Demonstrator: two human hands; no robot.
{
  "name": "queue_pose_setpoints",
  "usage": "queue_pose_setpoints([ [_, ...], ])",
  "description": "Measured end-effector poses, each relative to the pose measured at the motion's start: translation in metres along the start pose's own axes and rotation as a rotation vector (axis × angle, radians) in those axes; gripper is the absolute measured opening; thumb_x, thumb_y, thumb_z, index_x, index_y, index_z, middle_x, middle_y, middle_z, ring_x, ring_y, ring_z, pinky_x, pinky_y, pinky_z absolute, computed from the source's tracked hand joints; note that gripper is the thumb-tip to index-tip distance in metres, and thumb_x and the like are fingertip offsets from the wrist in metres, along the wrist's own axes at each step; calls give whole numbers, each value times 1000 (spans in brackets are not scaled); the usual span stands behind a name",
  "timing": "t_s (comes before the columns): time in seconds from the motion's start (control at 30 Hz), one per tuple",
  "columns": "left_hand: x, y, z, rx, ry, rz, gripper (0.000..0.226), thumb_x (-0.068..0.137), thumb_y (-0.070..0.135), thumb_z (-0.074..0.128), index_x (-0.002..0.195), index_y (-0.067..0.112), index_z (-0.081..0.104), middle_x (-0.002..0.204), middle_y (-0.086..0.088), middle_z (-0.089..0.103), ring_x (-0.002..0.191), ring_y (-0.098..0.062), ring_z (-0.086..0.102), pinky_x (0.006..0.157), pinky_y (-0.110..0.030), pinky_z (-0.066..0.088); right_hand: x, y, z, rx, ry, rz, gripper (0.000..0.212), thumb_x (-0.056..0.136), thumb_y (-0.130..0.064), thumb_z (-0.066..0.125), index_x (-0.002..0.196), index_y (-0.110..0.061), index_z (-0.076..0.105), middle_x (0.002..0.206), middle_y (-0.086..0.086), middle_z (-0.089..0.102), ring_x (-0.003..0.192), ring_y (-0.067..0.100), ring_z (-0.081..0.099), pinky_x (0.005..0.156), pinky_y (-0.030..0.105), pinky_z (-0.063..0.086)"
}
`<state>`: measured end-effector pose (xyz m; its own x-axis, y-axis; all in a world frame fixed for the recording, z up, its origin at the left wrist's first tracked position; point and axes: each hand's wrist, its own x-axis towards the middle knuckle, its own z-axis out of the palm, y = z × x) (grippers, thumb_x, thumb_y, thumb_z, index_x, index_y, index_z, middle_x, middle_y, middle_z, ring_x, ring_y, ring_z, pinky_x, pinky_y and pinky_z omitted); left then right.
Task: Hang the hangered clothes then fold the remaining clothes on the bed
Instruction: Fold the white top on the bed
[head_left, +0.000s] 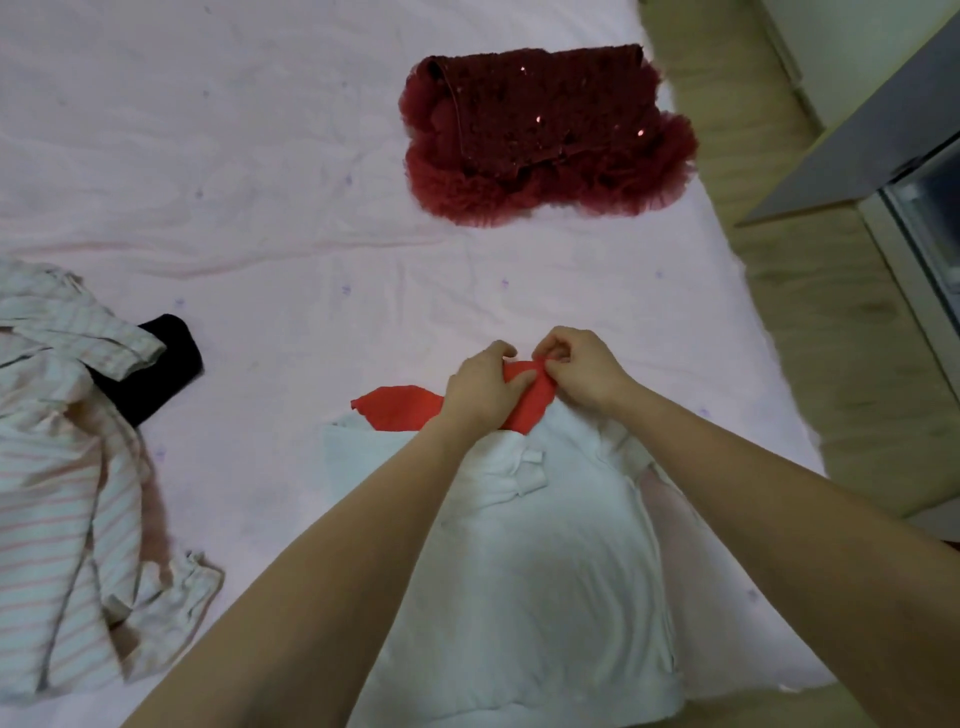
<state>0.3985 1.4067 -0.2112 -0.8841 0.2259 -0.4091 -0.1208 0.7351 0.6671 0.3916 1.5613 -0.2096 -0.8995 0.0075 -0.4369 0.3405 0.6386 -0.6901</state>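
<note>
Right now both hands meet at the far end of a white garment (545, 561) that lies spread on the pale pink bed (260, 156), close to its near edge; the left hand (480, 387) rests on a red collar piece (400, 408) at the garment's top, its fingers curled over the red cloth and gripping it; the right hand (576, 371) pinches the same red cloth between thumb and bent fingers, just beside the left, the two hands nearly touching; part of the red piece sticks out flat to the left of the left hand, lying partly on the white fabric and partly on the sheet; a small white tab or bow (530, 467) sits on the garment just below the hands, between the two forearms; farther up the bed, well apart from the hands, a dark red sequinned dress (540, 135) with a tulle ruffle lies folded into a rough rectangle near the right edge; at the left side a pink-and-white striped shirt (62, 457) lies crumpled and unfolded, and a black item (166, 364) pokes out from under its collar; beyond the bed's right edge run a wooden floor (831, 312) and a grey piece of furniture (883, 130).
</note>
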Motion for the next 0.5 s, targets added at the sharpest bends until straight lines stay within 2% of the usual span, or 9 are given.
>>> queue_pose_setpoints([
  [0.1, 6, -1, 6, -50, 13, -6, 22, 92, 22, 58, 109, 9, 64, 109, -7, 67, 103, -25, 59, 89, -34, 45, -1, 0, 0, 69, 42, 67, 22, 79, 2, 54, 95, -13, 60, 86, 4, 64, 83, 19, 59, 75, 27, 46],
  [0.2, 4, -4, 6, -97, 30, 23, 16, 93, 16, 56, 102, 4, 62, 102, -10, 67, 93, -24, 58, 80, -28, 41, 2, 1, -1, 169, 74, 179, 17, 80, -2, 58, 94, -11, 61, 77, 1, 62, 69, 11, 55, 64, 23, 43],
  [0.3, 2, -4, 2, -173, -10, 8, 12, 93, 10, 53, 101, 4, 60, 98, -7, 63, 86, -18, 53, 73, -22, 36, 6, -1, -2, 396, 133, 340, 16, 84, -1, 59, 96, -11, 65, 79, -1, 61, 66, 6, 56, 51, 11, 46],
  [0.37, 3, -2, -4, -211, -45, -25, 13, 90, 4, 50, 99, 7, 60, 88, 1, 59, 80, -14, 51, 67, -21, 38, 5, -2, -4, 548, 199, 375, 20, 84, 6, 53, 92, -10, 62, 72, 3, 62, 58, 7, 59, 47, 11, 46],
  [0.43, 5, 0, -6, -263, -55, -78, 18, 86, -1, 47, 92, 11, 59, 78, 7, 56, 73, -11, 50, 58, -17, 37, 4, 3, -10, 440, 187, 297, 22, 82, 7, 48, 92, -10, 60, 66, 1, 64, 58, 6, 61, 56, 16, 47],
  [0.5, 6, 3, -6, -321, -62, -122, 22, 83, -4, 45, 90, 12, 60, 75, 6, 56, 70, -9, 50, 58, -16, 37, 1, 7, -20, 131, -10, 154, 18, 85, -2, 51, 95, -11, 63, 75, -3, 66, 71, 7, 61, 68, 21, 47],
])
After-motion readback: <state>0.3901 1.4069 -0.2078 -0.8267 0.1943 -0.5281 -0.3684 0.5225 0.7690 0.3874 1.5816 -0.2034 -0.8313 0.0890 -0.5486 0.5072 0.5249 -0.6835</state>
